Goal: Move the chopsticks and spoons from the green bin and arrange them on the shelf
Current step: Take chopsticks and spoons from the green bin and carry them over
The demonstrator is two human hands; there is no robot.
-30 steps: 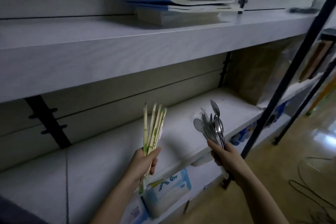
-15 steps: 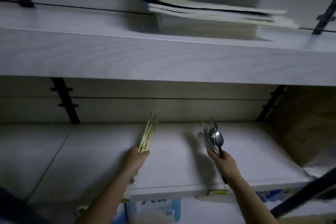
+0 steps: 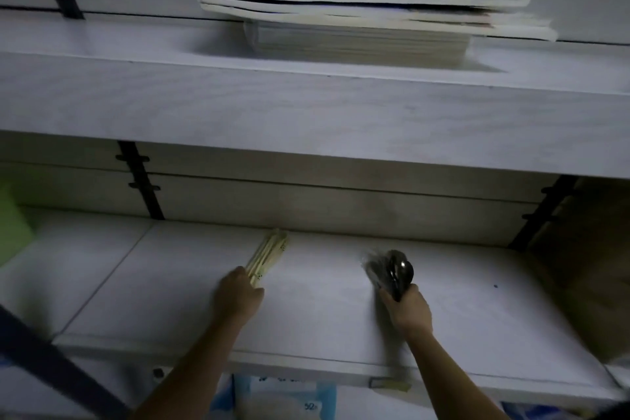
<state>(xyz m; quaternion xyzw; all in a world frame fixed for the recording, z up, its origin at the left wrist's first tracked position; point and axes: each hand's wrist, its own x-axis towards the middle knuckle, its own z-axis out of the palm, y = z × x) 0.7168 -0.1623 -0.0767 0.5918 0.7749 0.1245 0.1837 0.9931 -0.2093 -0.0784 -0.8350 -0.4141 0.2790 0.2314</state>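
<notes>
The left hand (image 3: 238, 297) has its grip closed round a bundle of chopsticks (image 3: 267, 256) over the white shelf (image 3: 324, 324). To the right, the right hand (image 3: 407, 312) clasps blurred spoons (image 3: 390, 271). The green bin (image 3: 10, 225) sits far left. A blue pack (image 3: 289, 401) below reads "52". Books (image 3: 358, 41) are stacked above in the dim light.

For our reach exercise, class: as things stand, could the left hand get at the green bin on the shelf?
Probably yes: nothing shows on the shelf between the left hand and the green bin. But it grips chopsticks, so it likely couldn't grasp the bin.
</notes>
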